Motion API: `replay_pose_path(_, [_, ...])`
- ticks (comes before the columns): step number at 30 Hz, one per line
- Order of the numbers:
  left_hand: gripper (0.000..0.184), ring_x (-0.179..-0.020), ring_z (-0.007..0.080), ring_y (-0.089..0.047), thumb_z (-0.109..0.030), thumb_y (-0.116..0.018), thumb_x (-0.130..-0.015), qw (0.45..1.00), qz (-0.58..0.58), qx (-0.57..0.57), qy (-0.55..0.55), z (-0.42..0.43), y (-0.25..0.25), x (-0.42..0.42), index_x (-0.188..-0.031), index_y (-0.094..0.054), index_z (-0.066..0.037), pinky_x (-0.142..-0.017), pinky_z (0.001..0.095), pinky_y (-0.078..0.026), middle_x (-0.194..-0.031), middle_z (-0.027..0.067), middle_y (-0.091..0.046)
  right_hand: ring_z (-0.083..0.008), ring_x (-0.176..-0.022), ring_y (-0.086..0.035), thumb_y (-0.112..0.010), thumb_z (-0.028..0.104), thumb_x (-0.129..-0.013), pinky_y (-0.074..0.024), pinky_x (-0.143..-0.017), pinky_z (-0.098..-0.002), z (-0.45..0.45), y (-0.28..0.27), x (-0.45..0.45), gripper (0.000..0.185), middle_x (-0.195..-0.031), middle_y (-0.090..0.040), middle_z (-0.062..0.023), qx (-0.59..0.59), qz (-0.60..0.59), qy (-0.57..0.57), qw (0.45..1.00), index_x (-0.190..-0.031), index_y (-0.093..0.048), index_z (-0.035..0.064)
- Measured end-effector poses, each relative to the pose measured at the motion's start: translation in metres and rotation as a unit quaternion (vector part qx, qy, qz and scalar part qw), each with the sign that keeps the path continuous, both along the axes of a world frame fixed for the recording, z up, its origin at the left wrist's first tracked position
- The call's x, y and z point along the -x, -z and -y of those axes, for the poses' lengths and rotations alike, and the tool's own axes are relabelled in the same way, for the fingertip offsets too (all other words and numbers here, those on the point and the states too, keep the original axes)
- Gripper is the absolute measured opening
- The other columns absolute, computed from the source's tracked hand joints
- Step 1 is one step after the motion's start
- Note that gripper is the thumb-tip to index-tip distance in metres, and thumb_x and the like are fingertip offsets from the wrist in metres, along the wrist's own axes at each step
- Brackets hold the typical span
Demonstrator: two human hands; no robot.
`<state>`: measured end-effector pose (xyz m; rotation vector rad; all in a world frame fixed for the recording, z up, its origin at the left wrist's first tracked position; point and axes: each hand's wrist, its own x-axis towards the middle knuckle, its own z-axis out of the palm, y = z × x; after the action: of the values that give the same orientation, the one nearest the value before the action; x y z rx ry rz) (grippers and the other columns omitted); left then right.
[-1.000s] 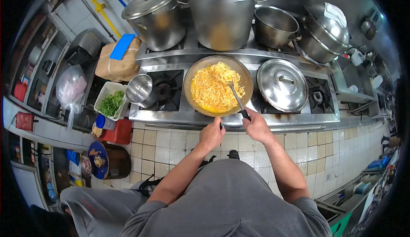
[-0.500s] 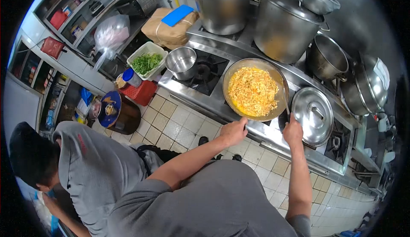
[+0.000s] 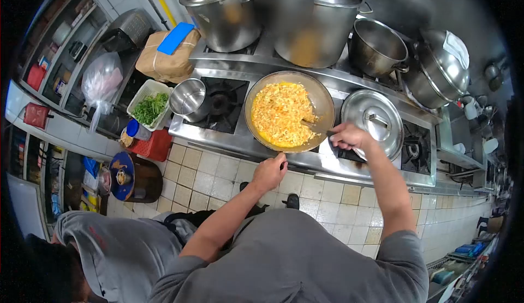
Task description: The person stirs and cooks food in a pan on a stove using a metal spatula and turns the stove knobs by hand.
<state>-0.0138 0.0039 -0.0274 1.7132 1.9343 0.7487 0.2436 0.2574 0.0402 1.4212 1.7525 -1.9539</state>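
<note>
A wide frying pan (image 3: 323, 97) sits on the stove, holding a yellow-orange mix of chopped food (image 3: 281, 109) with liquid along its lower left edge. My left hand (image 3: 269, 173) is closed around the pan's dark handle at the near rim. To the right of the pan, my right hand (image 3: 349, 136) grips a long-handled metal utensil (image 3: 309, 123); its head is sunk in the food, so its exact kind is hidden. A steel lid (image 3: 376, 104) with a bar handle lies right beside that hand.
Large stockpots (image 3: 226, 22) stand along the back. On the left are a small steel pot (image 3: 188, 98), a basket of chopped greens (image 3: 150, 109) and a red crate (image 3: 153, 146). A co-worker in a grey top (image 3: 117, 248) is close at my left.
The view has shifted, so the stove appears farther left. My right hand has swung outward, tilting the utensil flatter, with its head now in the food's right side. My left hand keeps the handle.
</note>
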Motion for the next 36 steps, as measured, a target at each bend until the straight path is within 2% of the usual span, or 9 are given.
replay_pose_path(3, [0.019, -0.086, 0.0439, -0.073, -0.021, -0.068, -0.100, 1.000, -0.003, -0.001, -0.007, 0.000, 0.001, 0.000, -0.109, -0.059, -0.007, -0.075, 0.0561, -0.056, -0.089, 0.0204, -0.075, -0.0111, -0.052, -0.052, -0.069, 0.009, -0.097, -0.0379, -0.043, -0.0300, 0.047, 0.038, -0.003, 0.028, -0.075, -0.065, -0.0049, -0.004, -0.093, 0.123, 0.988, -0.121, -0.069, -0.0065])
replay_pose_path(6, [0.020, -0.084, 0.0451, -0.072, -0.022, -0.067, -0.100, 1.000, 0.020, -0.019, -0.011, 0.001, -0.001, 0.001, -0.110, -0.057, -0.008, -0.074, 0.0586, -0.055, -0.086, 0.0220, -0.072, -0.0101, -0.051, -0.052, -0.067, 0.009, -0.099, -0.0366, -0.041, -0.0286, 0.075, 0.042, -0.013, 0.015, -0.074, -0.064, -0.0032, -0.001, -0.133, 0.136, 0.982, -0.107, -0.070, -0.0033])
replay_pose_path(14, [0.022, -0.089, 0.0450, -0.072, -0.023, -0.067, -0.101, 1.000, 0.008, 0.023, -0.019, 0.001, -0.010, 0.002, -0.111, -0.057, -0.006, -0.076, 0.0560, -0.056, -0.091, 0.0226, -0.074, -0.0071, -0.051, -0.050, -0.065, 0.006, -0.099, -0.0341, -0.040, -0.0260, 0.098, 0.010, -0.045, 0.014, -0.080, -0.064, -0.0016, -0.012, -0.125, 0.168, 0.978, -0.109, -0.070, -0.0021])
replay_pose_path(23, [0.023, -0.088, 0.0435, -0.073, -0.024, -0.067, -0.102, 0.999, 0.010, 0.032, -0.008, 0.002, -0.014, 0.004, -0.114, -0.056, -0.007, -0.076, 0.0553, -0.056, -0.091, 0.0213, -0.074, -0.0047, -0.052, -0.047, -0.066, 0.002, -0.096, -0.0351, -0.045, -0.0242, 0.097, -0.074, -0.046, 0.043, -0.076, -0.062, 0.0022, -0.141, -0.095, 0.137, 0.976, -0.139, -0.066, -0.0037])
replay_pose_path(24, [0.024, -0.088, 0.0434, -0.073, -0.024, -0.067, -0.102, 0.999, 0.008, 0.034, -0.008, 0.002, -0.014, 0.003, -0.114, -0.056, -0.007, -0.076, 0.0553, -0.055, -0.091, 0.0210, -0.074, -0.0122, -0.059, -0.059, -0.068, 0.006, -0.094, -0.0474, -0.054, -0.0293, 0.098, -0.082, -0.039, 0.048, -0.082, -0.071, -0.0064, -0.164, -0.058, 0.121, 0.977, -0.140, -0.065, -0.0055])
replay_pose_path(25, [0.024, -0.088, 0.0434, -0.073, -0.024, -0.067, -0.102, 0.999, 0.010, 0.033, -0.011, 0.003, -0.013, 0.003, -0.114, -0.056, -0.007, -0.076, 0.0553, -0.055, -0.091, 0.0210, -0.074, -0.0122, -0.059, -0.059, -0.068, 0.006, -0.094, -0.0474, -0.054, -0.0293, 0.098, -0.072, -0.035, 0.048, -0.082, -0.071, -0.0064, -0.165, -0.057, 0.118, 0.978, -0.140, -0.065, -0.0055])
replay_pose_path(27, [0.024, -0.087, 0.0438, -0.073, -0.024, -0.067, -0.101, 0.999, 0.025, 0.023, -0.017, 0.004, -0.011, 0.002, -0.114, -0.056, -0.007, -0.075, 0.0558, -0.055, -0.091, 0.0211, -0.074, -0.0264, -0.078, -0.074, -0.071, 0.011, -0.091, -0.0570, -0.074, -0.0379, 0.100, -0.041, -0.026, 0.052, -0.095, -0.078, -0.0200, -0.413, -0.056, 0.018, 0.909, -0.140, -0.064, -0.0066])
replay_pose_path(28, [0.024, -0.087, 0.0438, -0.073, -0.024, -0.067, -0.101, 0.999, 0.026, 0.023, -0.021, 0.005, -0.012, 0.002, -0.114, -0.056, -0.007, -0.075, 0.0558, -0.055, -0.091, 0.0211, -0.074, -0.0403, -0.101, -0.075, -0.072, 0.012, -0.089, -0.0568, -0.092, -0.0450, 0.108, -0.046, -0.015, 0.053, -0.109, -0.075, -0.0297, -0.394, -0.008, 0.040, 0.918, -0.139, -0.064, -0.0057])
replay_pose_path(36, [0.024, -0.085, 0.0452, -0.073, -0.022, -0.067, -0.100, 0.999, 0.002, 0.028, -0.035, 0.006, -0.006, 0.000, -0.117, -0.055, -0.011, -0.074, 0.0593, -0.056, -0.091, 0.0202, -0.075, -0.0430, -0.115, -0.072, -0.072, 0.008, -0.092, -0.0561, -0.099, -0.0455, 0.153, -0.065, 0.014, 0.056, -0.122, -0.073, -0.0286, -0.468, 0.059, 0.051, 0.880, -0.146, -0.060, -0.0014])
